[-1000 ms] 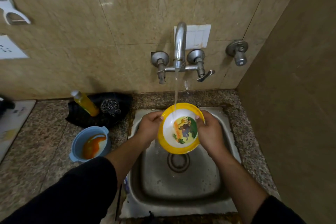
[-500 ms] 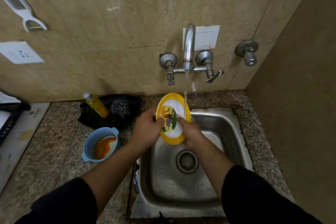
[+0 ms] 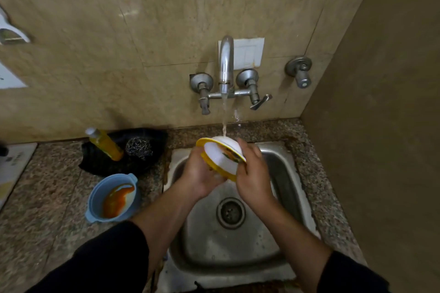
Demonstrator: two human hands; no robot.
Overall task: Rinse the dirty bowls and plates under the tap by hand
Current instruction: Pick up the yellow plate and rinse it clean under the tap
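A yellow-rimmed white bowl is turned bottom-up over the steel sink, and the stream from the tap lands on its white underside. My left hand holds the bowl from below at its left rim. My right hand holds its right side, fingers laid over the outer wall. A blue bowl smeared with orange sauce stands on the counter to the left of the sink.
A yellow soap bottle and a steel scrubber sit on a black cloth behind the blue bowl. The granite counter extends left. A wall closes in on the right, with a separate valve beside the tap.
The bowl has turned from facing me, through edge-on, to bottom-up under the stream. Both hands have shifted around it, and the view has moved closer.
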